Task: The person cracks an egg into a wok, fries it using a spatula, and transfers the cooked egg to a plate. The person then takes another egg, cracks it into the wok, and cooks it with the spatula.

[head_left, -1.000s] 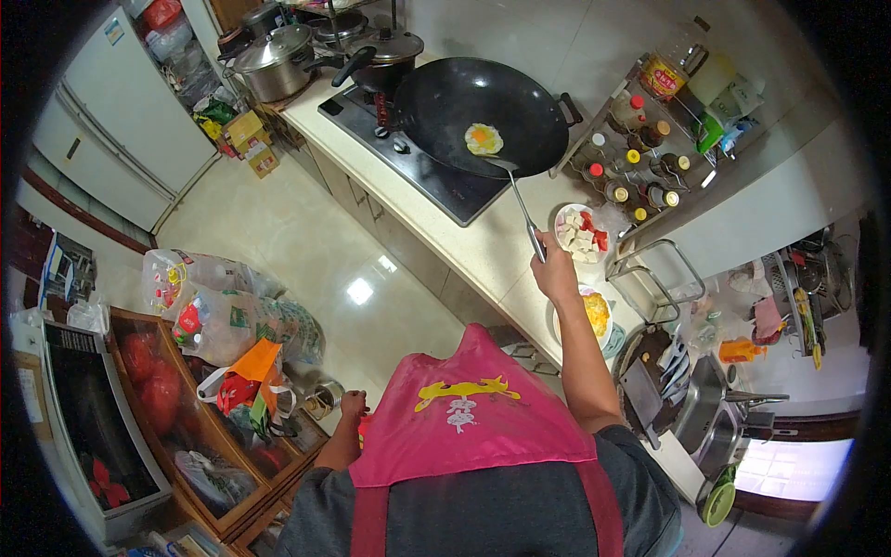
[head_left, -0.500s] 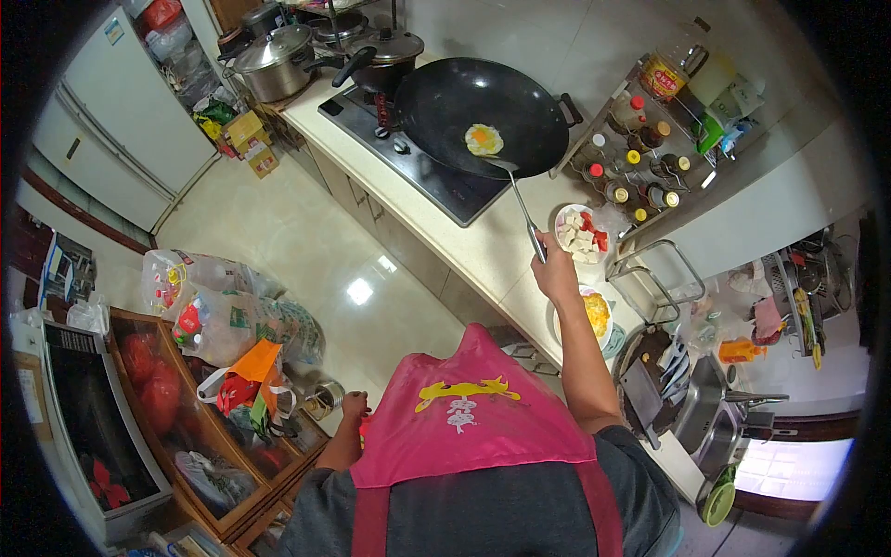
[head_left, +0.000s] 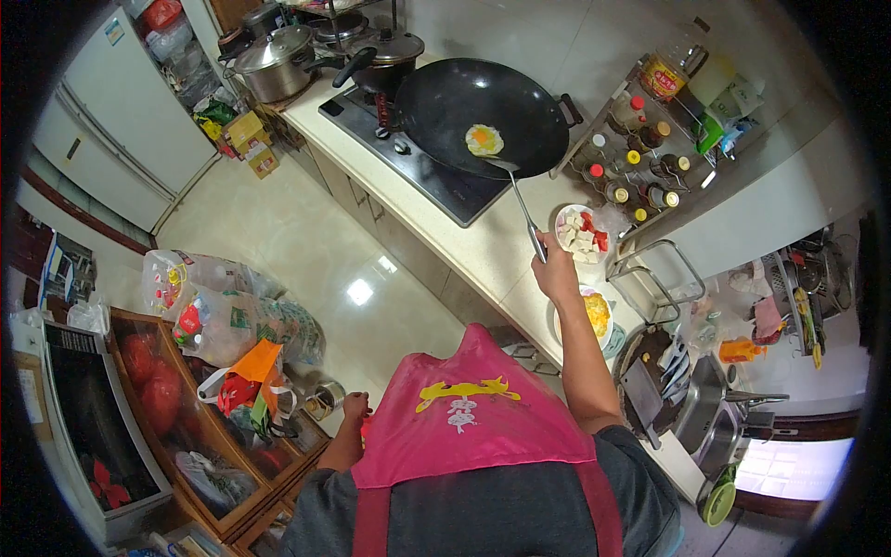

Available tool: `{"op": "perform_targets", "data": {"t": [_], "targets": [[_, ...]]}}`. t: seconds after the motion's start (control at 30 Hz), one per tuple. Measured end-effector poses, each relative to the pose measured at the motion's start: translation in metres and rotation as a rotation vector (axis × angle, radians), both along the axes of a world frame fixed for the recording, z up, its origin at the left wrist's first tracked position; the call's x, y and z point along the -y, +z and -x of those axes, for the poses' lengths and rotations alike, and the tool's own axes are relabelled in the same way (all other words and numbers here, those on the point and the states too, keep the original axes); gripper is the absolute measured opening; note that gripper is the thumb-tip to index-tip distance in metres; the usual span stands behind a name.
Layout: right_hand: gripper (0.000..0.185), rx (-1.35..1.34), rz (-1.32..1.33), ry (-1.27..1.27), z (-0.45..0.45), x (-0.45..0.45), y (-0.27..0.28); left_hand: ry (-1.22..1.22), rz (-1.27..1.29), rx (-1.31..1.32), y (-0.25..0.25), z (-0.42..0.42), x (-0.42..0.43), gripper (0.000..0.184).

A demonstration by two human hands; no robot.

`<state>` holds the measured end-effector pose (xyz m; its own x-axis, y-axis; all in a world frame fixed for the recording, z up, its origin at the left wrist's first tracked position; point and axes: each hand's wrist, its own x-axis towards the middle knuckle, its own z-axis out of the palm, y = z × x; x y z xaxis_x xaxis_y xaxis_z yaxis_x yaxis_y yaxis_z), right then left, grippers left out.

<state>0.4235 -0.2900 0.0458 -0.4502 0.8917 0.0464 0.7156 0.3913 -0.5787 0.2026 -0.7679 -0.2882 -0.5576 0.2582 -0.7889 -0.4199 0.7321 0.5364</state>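
Observation:
My right hand (head_left: 554, 269) is wrapped round the handle of a metal spatula (head_left: 527, 213). The spatula's blade rests inside the black wok (head_left: 436, 111), near its front rim. Just beyond the blade, a fried egg (head_left: 484, 140) with an orange-yellow yolk lies in the wok. Beside my right hand stands a bowl of white tofu cubes and red pieces (head_left: 577, 243). Under my right forearm is a plate of yellow cooked egg (head_left: 595, 316), partly hidden. My left hand (head_left: 355, 406) hangs low at my side, its fingers curled, with nothing visible in them.
The wok sits on a black hob (head_left: 464, 200); a lidded pot (head_left: 385, 56) and a pressure cooker (head_left: 276, 65) stand to its left. A rack of bottles (head_left: 640, 158) is at right. Further right are a cleaver (head_left: 640, 395) and a sink (head_left: 701, 408). Filled bags (head_left: 241, 320) lie behind left.

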Motion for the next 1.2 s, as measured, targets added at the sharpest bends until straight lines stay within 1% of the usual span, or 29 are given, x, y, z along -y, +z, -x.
{"op": "perform_targets", "data": {"t": [0.3, 0.4, 0.5, 0.6, 0.9, 1.03, 1.2], "targets": [[0.043, -0.008, -0.025, 0.006, 0.0, -0.001, -0.001, -0.013, -0.012, -0.002, -0.016, 0.001, 0.004, 0.04], [0.043, -0.014, -0.021, 0.005, 0.0, 0.0, 0.0, -0.03, 0.002, -0.017, -0.011, 0.001, 0.003, 0.039], [0.043, -0.005, -0.011, 0.001, 0.0, 0.001, 0.002, -0.05, 0.02, -0.036, 0.004, 0.0, -0.001, 0.037], [0.043, -0.001, -0.005, -0.001, 0.0, 0.001, 0.003, -0.034, 0.009, -0.039, -0.001, 0.001, 0.0, 0.035], [0.043, -0.009, -0.016, 0.005, 0.0, -0.001, 0.0, -0.024, 0.043, -0.016, 0.014, 0.003, -0.006, 0.035], [0.044, 0.001, -0.001, -0.002, 0.001, 0.001, 0.004, -0.036, 0.037, -0.035, 0.006, 0.004, -0.003, 0.037], [0.044, -0.022, -0.009, 0.008, 0.0, 0.0, 0.001, 0.007, 0.005, -0.009, -0.003, 0.005, -0.001, 0.038]]}}
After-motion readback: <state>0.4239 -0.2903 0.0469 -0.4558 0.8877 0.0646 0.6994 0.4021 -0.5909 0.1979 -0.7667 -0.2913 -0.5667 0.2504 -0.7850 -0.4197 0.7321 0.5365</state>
